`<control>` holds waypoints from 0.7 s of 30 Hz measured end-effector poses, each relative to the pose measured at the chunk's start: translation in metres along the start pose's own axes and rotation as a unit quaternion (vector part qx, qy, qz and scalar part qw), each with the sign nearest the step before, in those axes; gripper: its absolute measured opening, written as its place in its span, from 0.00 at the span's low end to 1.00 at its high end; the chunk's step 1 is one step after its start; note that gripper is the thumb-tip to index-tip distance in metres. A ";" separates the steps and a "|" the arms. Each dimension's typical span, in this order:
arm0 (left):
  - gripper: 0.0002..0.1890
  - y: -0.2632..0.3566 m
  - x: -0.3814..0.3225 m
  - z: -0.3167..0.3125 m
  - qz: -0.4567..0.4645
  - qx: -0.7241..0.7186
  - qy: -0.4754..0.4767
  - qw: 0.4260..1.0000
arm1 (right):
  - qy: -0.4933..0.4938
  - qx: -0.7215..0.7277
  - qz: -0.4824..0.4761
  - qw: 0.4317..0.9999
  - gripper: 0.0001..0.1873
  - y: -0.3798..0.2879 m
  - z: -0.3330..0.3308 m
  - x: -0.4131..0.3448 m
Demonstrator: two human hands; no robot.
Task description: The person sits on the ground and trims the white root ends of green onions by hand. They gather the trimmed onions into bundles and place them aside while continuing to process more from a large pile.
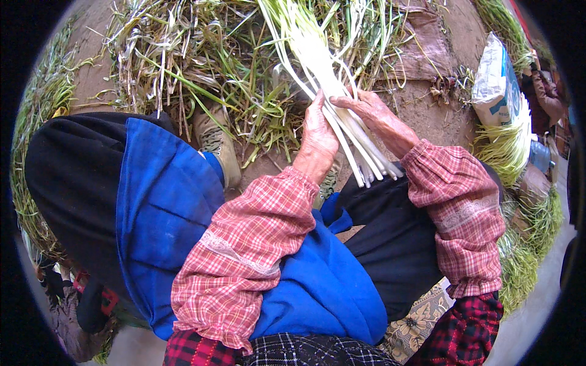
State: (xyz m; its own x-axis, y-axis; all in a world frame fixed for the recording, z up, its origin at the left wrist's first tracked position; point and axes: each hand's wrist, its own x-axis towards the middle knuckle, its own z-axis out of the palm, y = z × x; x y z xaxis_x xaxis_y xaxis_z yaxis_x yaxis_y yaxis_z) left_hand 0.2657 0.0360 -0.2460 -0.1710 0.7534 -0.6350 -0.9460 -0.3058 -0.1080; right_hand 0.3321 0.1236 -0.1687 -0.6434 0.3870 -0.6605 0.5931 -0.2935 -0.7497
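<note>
A bunch of long, pale-stemmed leafy stalks (pixel 320 59), which look like garlic chives or similar greens, lies between my two hands. My left hand (pixel 319 135) grips the bunch from the left side, thumb along the stems. From the right, my right hand (pixel 373 112) closes around the same stems, its thumb and fingers near my left thumb. The white stem ends point down over my right knee, and the green leaves run up past the top edge. Where the fingers wrap beneath the bunch is hidden.
A heap of loose green and dry leaves (pixel 219 59) covers the ground ahead, beside a worn woven sack (pixel 421 45). At right stand a white and blue package (pixel 496 82) and a bundle of pale greens (pixel 508 146). More greens (pixel 519 270) lie beyond. Parts of other people show at both edges.
</note>
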 end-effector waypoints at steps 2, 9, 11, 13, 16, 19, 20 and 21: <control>0.20 -0.002 -0.002 0.003 0.027 0.010 0.016 0.999 | -0.013 0.021 0.038 0.999 0.21 -0.004 -0.001 -0.005; 0.21 -0.009 0.001 0.003 0.075 0.070 0.040 0.994 | 0.018 0.014 0.054 0.998 0.21 0.009 -0.005 0.004; 0.20 -0.007 0.000 0.003 0.075 0.078 0.040 0.993 | 0.039 0.015 0.047 0.998 0.21 0.010 -0.004 0.005; 0.19 -0.005 -0.004 0.009 0.072 0.073 0.047 0.994 | 0.040 0.002 0.061 0.997 0.21 0.003 -0.002 0.003; 0.19 -0.005 -0.007 0.013 0.063 0.053 0.054 0.995 | 0.031 0.018 0.049 0.998 0.20 0.011 -0.007 0.007; 0.20 -0.005 -0.007 0.012 0.053 0.028 0.047 0.997 | 0.027 0.042 0.011 0.999 0.20 0.021 -0.007 0.010; 0.19 -0.005 -0.007 0.012 0.047 0.008 0.048 0.998 | 0.027 0.048 -0.003 0.998 0.19 0.023 -0.008 0.010; 0.19 -0.003 -0.006 0.012 0.042 -0.013 0.050 0.998 | 0.021 0.056 0.002 0.998 0.19 0.020 -0.005 0.009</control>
State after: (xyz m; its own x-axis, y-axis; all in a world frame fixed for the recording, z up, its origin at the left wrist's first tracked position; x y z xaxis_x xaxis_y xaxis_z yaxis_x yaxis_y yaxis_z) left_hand 0.2668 0.0390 -0.2326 -0.2208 0.6632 -0.7152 -0.9215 -0.3820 -0.0697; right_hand 0.3408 0.1260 -0.1894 -0.6193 0.4218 -0.6622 0.5361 -0.3890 -0.7491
